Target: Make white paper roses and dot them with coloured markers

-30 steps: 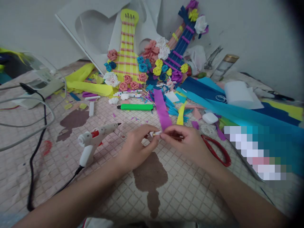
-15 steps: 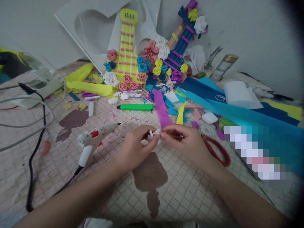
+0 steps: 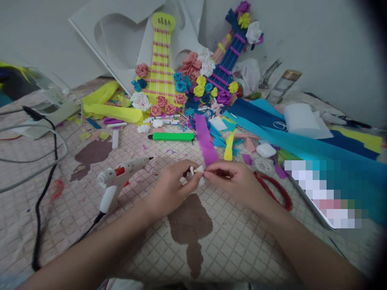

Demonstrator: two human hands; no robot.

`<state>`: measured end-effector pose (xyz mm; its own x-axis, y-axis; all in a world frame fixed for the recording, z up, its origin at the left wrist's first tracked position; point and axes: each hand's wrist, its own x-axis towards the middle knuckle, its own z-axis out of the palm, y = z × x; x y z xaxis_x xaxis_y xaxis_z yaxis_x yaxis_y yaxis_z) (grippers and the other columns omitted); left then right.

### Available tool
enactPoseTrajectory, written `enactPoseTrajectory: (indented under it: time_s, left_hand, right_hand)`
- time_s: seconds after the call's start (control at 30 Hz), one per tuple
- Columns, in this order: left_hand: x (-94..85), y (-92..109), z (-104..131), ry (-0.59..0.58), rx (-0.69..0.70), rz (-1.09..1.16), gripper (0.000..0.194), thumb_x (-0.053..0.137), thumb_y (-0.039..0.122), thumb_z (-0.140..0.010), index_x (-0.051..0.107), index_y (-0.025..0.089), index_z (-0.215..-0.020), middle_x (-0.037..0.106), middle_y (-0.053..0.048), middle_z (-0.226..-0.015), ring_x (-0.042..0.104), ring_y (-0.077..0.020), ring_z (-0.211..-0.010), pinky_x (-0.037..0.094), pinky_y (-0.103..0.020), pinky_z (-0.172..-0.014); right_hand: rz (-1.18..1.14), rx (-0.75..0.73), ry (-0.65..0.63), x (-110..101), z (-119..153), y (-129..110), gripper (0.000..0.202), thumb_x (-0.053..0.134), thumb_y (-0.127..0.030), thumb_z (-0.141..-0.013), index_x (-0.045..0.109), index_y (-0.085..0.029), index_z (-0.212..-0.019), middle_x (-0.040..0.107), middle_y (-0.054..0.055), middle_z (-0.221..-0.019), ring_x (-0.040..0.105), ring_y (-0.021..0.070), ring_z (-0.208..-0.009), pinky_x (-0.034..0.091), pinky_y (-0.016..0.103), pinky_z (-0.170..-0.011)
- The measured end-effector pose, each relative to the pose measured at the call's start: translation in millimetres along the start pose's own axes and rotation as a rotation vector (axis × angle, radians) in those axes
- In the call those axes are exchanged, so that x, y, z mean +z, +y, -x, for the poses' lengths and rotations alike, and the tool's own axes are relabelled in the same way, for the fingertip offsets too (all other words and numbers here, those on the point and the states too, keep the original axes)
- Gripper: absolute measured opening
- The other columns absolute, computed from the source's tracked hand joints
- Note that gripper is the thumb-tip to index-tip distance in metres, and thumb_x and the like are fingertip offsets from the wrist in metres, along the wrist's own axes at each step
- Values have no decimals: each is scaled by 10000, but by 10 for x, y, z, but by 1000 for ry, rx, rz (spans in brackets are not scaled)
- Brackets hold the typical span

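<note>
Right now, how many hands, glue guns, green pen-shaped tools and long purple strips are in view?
Left hand, pinching white material, and right hand: 2 hands
Glue gun: 1
Green pen-shaped tool: 1
Long purple strip: 1
Total: 5

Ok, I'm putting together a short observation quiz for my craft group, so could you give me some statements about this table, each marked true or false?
1. The left hand holds a small white piece. True.
2. The glue gun lies beyond the right forearm. False: the glue gun lies on the person's left side.
3. The green tool lies between the hands and the yellow guitar model. True.
4. The bars across the blue guitar model's neck are white. False: the bars on the blue guitar model are purple.
5. The hands are far apart. False: the fingertips of the right hand are close to those of the left.
</note>
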<state>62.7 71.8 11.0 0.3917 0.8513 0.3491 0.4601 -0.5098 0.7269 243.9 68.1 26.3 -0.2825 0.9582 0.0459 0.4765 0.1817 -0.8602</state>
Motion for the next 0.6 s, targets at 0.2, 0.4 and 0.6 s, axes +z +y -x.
enactPoseTrajectory:
  time_s: [0.2,0.4,0.6]
  left_hand:
    - [-25,18,-10,-94,-34,27,166,458,254,-881,570,151,-813,547,17,-673,472,-92,-592,374,-216,-553]
    - [-78,-4,5,-12,-123,61,281,397,361,-909,555,160,-1025,630,-47,-902,582,-138,-752,449,-245,-608]
    - [-180,213,105,126,-53,-196,220,441,288,-898,527,164,-1058,607,-47,-899,556,-125,-677,444,-257,-578]
  right_hand:
    - [10,53,-12,-4,1,5,184,596,-327,-779,680,-171,-731,643,2,-683,529,112,-603,391,227,-539]
    - [7,82,56,2,-12,39,190,604,-332,-763,668,-175,-678,624,-8,-632,515,107,-575,381,224,-525]
    - [-6,84,64,-15,-51,111,207,604,-344,-747,671,-167,-665,620,1,-601,513,114,-548,375,235,-507]
